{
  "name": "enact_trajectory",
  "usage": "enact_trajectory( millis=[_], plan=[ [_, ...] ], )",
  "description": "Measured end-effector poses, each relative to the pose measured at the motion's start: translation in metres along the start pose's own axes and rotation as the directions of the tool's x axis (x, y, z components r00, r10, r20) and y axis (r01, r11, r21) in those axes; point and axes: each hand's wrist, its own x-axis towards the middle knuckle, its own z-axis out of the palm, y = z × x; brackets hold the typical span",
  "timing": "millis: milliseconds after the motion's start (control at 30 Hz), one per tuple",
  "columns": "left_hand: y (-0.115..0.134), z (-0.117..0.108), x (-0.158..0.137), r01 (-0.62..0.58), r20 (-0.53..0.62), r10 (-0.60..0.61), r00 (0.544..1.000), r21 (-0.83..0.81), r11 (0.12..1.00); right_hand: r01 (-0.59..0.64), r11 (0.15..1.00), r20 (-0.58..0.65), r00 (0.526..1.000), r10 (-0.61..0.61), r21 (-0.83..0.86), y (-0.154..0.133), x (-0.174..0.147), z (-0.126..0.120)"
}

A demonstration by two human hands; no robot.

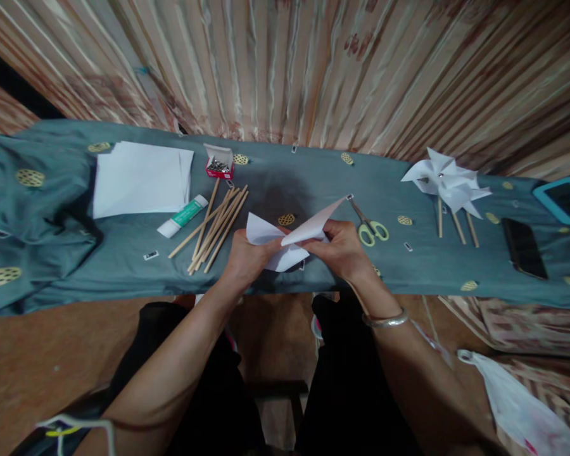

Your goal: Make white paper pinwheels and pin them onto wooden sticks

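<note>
Both hands hold a white paper pinwheel (287, 258) just above the near side of the table, its blades partly folded toward the middle. My left hand (249, 256) grips its left side, the thumb reaching to the centre. My right hand (339, 247) pinches its right side, where one blade stands up. Fingers behind the paper are hidden. Green-handled scissors (373, 232) lie just right of my right hand. Several wooden sticks (216, 231) lie in a loose bundle left of my left hand.
A stack of white paper (140, 180) lies at the left, beside a glue tube (183, 216) and an open red box of small metal pins (219, 166). Finished paper pinwheels on sticks (449, 177), a black phone (524, 247) and a blue-framed device (565, 197) lie at the right.
</note>
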Motion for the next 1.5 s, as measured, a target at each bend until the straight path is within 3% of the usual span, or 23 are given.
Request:
enact_trajectory(
  millis=[533, 1100, 1500],
  plan=[
    [0.005, 0.001, -0.002, -0.003, -0.062, 0.002, 0.998, -0.015, 1.0, -0.034, 0.998, 0.045, 0.998, 0.032, 0.047, -0.009, -0.001, -0.001],
    [0.011, 0.004, -0.002, 0.016, -0.061, -0.021, 0.998, -0.083, 0.996, -0.036, 0.998, 0.06, 0.998, 0.033, 0.054, -0.009, -0.002, -0.003],
    [0.02, 0.004, -0.005, 0.053, -0.039, -0.054, 0.998, -0.03, 0.998, -0.1, 0.99, 0.097, 0.991, 0.09, 0.099, -0.008, -0.002, -0.004]
  ],
)
